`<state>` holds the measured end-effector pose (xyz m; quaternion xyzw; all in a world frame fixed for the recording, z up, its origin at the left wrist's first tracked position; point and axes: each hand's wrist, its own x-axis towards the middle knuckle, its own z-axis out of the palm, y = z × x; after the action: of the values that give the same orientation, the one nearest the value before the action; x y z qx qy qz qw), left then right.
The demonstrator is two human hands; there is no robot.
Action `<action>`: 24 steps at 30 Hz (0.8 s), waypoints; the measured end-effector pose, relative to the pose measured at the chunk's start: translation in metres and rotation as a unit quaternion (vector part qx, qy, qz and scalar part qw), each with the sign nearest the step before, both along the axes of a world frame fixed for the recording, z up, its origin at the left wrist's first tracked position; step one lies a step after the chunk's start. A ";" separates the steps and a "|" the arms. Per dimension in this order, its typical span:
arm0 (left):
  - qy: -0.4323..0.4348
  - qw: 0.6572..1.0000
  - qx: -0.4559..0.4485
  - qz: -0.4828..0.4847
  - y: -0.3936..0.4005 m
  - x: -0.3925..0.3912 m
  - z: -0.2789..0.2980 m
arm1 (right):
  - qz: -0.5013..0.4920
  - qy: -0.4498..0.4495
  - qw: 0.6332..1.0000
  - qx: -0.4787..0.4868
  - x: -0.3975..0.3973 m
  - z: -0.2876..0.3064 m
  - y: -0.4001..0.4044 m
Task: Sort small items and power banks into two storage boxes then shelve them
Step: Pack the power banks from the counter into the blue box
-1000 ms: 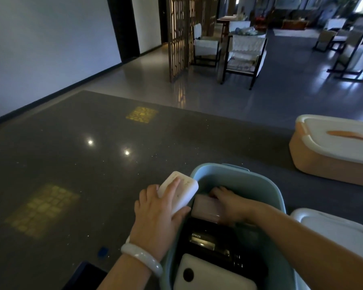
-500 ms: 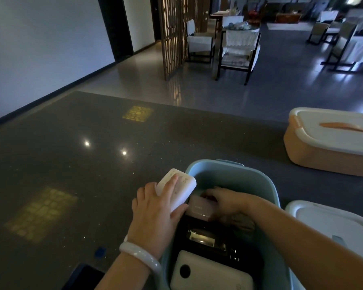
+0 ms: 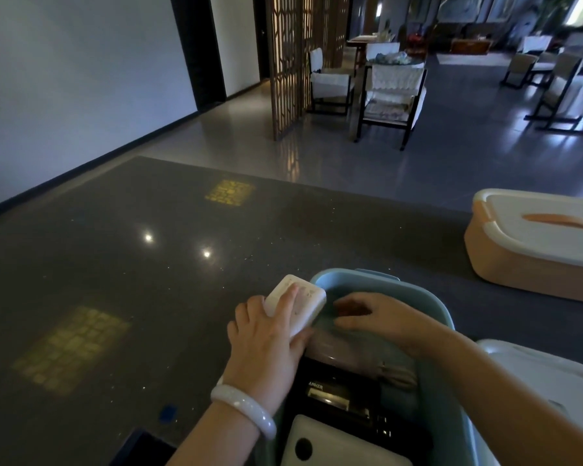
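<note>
Since a second ago the right hand point(image 3: 381, 317) has lifted off the pinkish power bank point(image 3: 347, 348) it was gripping inside the blue storage box point(image 3: 445, 317); it now hovers above the far end of the box, palm down, fingers spread loosely and holding nothing. Forearm enters from the lower right, crossing over the box's right rim.

Left hand point(image 3: 266, 344) unchanged in place: at the box's left rim, wrist angled up from bottom centre, white bangle point(image 3: 243, 410) on the wrist. It holds a white power bank point(image 3: 297, 302), index finger laid along its top face, thumb underneath on the near side, other fingers curled against its left edge. This power bank is tilted, its far end over the box's left rim.

Box contents, far to near: pinkish power bank, black power bank point(image 3: 337, 395) marked ANKER, another white one point(image 3: 337, 445) with a dark round spot. Whether they overlap cannot be told.

Box stands on a dark speckled countertop point(image 3: 115, 264). White lid point(image 3: 546, 381) just beside the box on the right. Orange storage box point(image 3: 519, 264), closed with a white lid, well apart at far right.
</note>
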<state>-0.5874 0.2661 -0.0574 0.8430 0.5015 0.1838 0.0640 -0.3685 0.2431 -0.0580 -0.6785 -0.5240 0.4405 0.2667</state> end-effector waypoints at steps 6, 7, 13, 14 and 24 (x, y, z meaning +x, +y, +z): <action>-0.026 1.000 0.000 0.002 0.000 0.031 0.011 | -0.076 0.348 0.934 0.007 -0.028 0.022 -0.009; -0.032 0.999 -0.008 0.010 -0.002 0.037 0.011 | -0.096 0.396 0.913 0.008 -0.033 0.022 -0.010; -0.062 0.993 -0.099 -0.023 0.002 0.043 0.017 | -0.142 0.450 0.881 -0.008 -0.030 0.012 -0.015; -0.089 0.986 -0.135 -0.040 0.006 0.041 0.020 | -0.140 0.447 0.884 -0.011 -0.025 0.012 -0.015; -0.360 0.841 -0.404 -0.017 0.029 0.041 0.022 | -0.030 0.383 0.921 -0.065 0.015 0.022 -0.007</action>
<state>-0.5465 0.2947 -0.0354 0.6255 0.4586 0.2542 0.5778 -0.3531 0.2362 -0.0364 -0.4892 -0.3313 0.6915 0.4156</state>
